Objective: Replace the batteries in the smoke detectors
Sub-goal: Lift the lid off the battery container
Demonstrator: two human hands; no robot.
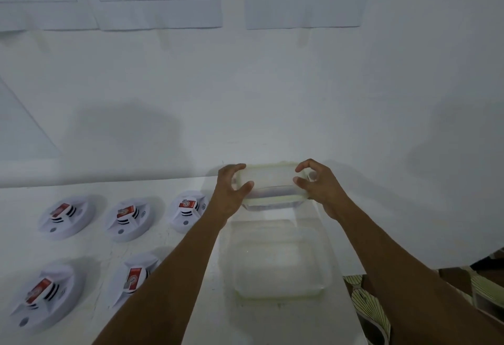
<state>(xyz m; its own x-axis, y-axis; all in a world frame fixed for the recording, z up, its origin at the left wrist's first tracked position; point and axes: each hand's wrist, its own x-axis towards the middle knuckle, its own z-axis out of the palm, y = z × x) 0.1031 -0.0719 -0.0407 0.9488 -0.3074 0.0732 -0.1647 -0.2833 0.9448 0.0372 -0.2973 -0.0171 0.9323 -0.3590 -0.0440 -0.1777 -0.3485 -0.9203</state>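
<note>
On the counter (272, 325), left: five smoke detectors (66, 216), a red battery (187, 204) lying on each, well apart from the hands.
Left hand (231, 189): grip curled round the translucent tub (272, 183) at its left end.
Right hand (319, 186): grip pinching the right end.
Below: a clear tray (278, 263).
Advice: hold both ends evenly and keep the tub level; its contents cannot be made out.
</note>
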